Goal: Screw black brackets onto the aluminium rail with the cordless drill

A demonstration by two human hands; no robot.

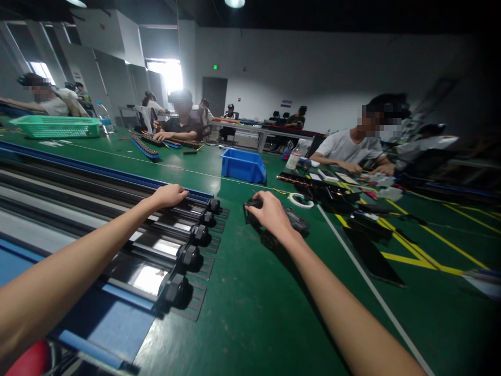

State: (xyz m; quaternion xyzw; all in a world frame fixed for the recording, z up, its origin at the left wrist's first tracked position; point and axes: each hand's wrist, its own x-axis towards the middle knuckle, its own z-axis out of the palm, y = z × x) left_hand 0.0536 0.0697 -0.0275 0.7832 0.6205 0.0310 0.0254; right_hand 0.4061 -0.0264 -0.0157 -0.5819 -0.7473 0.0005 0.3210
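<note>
My left hand (pixel 169 195) rests with curled fingers on the farthest of several long black rails (pixel 117 198) that lie side by side on the green table (pixel 250 308). Each rail ends in a black round knob (pixel 188 257). My right hand (pixel 270 211) lies closed over a small black part (pixel 291 222) on the table, to the right of the rail ends. What the fingers enclose is hidden under the hand.
A blue bin (pixel 242 165) stands beyond my hands, a white tape ring (pixel 300 200) to its right. Black strips and parts (pixel 371 256) lie among yellow floor-style lines at right. A green basket (pixel 55 126) sits far left. Other people work at the far side.
</note>
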